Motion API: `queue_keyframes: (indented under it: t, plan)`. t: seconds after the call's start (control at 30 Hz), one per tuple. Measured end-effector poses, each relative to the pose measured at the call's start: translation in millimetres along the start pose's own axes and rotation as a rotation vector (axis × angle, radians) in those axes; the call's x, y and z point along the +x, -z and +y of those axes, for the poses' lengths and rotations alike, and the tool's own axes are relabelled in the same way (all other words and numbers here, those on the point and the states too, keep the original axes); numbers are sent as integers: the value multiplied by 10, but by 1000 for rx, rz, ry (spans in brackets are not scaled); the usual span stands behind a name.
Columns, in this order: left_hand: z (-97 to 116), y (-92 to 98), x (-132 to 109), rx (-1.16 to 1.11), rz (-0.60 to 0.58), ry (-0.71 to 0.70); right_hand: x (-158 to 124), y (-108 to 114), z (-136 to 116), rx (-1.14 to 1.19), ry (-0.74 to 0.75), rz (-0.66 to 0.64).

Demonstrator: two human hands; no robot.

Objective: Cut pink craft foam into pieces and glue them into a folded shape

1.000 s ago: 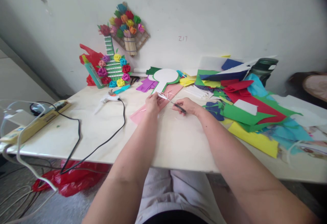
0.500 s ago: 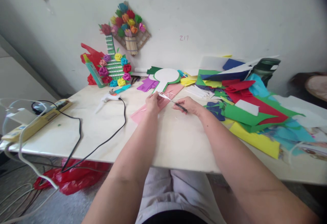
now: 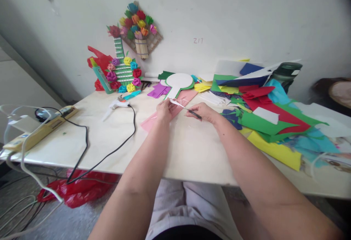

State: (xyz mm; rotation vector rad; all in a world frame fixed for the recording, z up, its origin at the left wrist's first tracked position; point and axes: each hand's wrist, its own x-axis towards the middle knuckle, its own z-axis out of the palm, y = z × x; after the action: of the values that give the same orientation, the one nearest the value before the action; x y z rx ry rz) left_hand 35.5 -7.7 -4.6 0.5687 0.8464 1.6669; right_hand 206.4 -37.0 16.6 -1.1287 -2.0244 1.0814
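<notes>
Over the middle of the table, my left hand (image 3: 164,109) pinches a thin white paper strip (image 3: 175,102). My right hand (image 3: 201,112) is closed on scissors (image 3: 195,114) with dark handles, whose blades reach left to the strip. The blades are too small to tell whether they are apart. Beneath my left hand lies a pink paper sheet (image 3: 150,121). Just beyond it rests a white paddle-shaped cutout (image 3: 179,81) with a green border. A pile of white paper strips (image 3: 214,98) lies behind my right hand.
On the left are a glue gun (image 3: 116,104) with a black cord and a power strip (image 3: 41,128). A glue bottle (image 3: 102,79) leans by a paper-flower decoration (image 3: 123,68). Coloured sheets (image 3: 274,123) and a dark green bottle (image 3: 286,73) crowd the right side.
The scissors' handles have shifted slightly in my right hand and look more closed together. My left hand stays in place, pinching the white strip. The camera view has shifted very slightly.
</notes>
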Motion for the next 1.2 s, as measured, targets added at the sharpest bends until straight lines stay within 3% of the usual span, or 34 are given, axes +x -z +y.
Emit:
queue_keyframes:
  t: [0.63, 1.0, 1.2]
  plan:
    - [28, -28, -12, -19, 45, 40, 41, -16, 29, -16, -24, 55]
    - [18, -13, -32, -18, -30, 12, 46, -11, 113, 130, -45, 54]
    - [13, -6, -36, -4, -46, 1, 41, -6, 114, 48, -42, 36]
